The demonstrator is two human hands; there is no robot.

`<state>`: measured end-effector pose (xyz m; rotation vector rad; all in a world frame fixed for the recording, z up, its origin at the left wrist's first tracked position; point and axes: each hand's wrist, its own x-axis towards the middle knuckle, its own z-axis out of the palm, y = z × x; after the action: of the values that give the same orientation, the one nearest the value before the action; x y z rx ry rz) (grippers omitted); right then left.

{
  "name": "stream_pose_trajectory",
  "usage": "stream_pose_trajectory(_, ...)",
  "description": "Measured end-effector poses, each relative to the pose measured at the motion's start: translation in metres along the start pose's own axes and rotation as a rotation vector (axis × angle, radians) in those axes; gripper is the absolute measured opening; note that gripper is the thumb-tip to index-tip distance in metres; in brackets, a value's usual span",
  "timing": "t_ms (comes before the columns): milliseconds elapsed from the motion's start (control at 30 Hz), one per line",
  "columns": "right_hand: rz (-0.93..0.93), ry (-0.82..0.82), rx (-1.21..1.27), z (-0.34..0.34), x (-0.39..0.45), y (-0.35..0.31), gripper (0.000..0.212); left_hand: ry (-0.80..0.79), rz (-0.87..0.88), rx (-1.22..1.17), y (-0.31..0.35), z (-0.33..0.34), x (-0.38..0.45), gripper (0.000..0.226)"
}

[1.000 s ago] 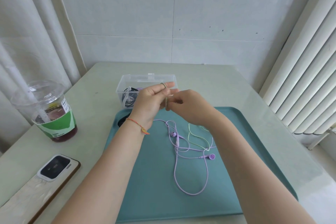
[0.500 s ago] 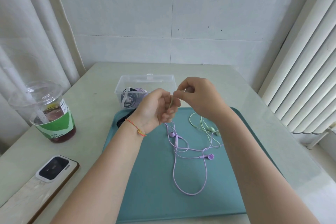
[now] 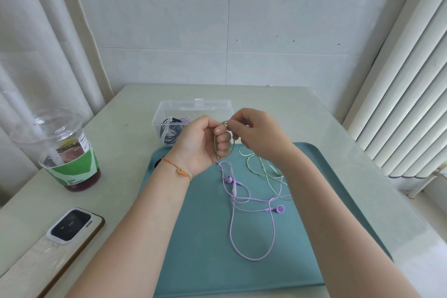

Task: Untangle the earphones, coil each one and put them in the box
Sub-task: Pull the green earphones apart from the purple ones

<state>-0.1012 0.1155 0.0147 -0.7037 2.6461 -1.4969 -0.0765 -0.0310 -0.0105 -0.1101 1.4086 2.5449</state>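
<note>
My left hand [image 3: 205,140] is curled into a fist above the tray's far edge, with the green earphone cable looped around its fingers and the plug end hanging below. My right hand [image 3: 256,133] pinches the same cable at the top of that loop. The remaining green earphones [image 3: 266,172] trail loose on the teal tray [image 3: 193,249], partly hidden by my right forearm. Purple earphones [image 3: 244,203] lie uncoiled mid-tray, crossing the green cable. A clear plastic box [image 3: 193,109] beyond the tray holds a coiled dark earphone set and a purple one.
A lidded iced drink cup [image 3: 65,152] with a straw stands at the left. A phone [image 3: 70,225] lies face down near the front left table edge. Curtains hang on the left, a radiator stands to the right, a tiled wall closes the back.
My right hand has carried the green cable over and around my left fingers, adding a turn. My left hand has closed into a fist. More green cable has been drawn up off the tray.
</note>
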Motion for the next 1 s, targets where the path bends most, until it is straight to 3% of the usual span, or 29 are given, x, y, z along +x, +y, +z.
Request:
stream_pose_trajectory(267,0.05,0.001,0.03,-0.008,-0.001,0.003,0.013,-0.03,-0.095,0.171,0.001,0.003,-0.005,0.04)
stream_pose_trajectory(500,-0.034,0.125,0.089,-0.006,0.002,0.003,0.01,-0.054,-0.065,0.295,-0.001,0.007,-0.007,0.032)
stream_pose_trajectory(700,-0.023,0.184,0.147,-0.008,0.005,0.007,0.014,-0.217,0.036,0.1,-0.001,0.01,-0.012,0.029)
stream_pose_trajectory(833,0.058,0.034,0.072,-0.004,0.001,0.009,0.031,-0.213,0.192,-0.153,0.002,0.015,-0.012,0.035)
stream_pose_trajectory(1000,0.117,-0.24,-0.059,0.002,-0.007,0.002,0.028,-0.095,0.312,-0.264,0.003,0.008,-0.006,0.026)
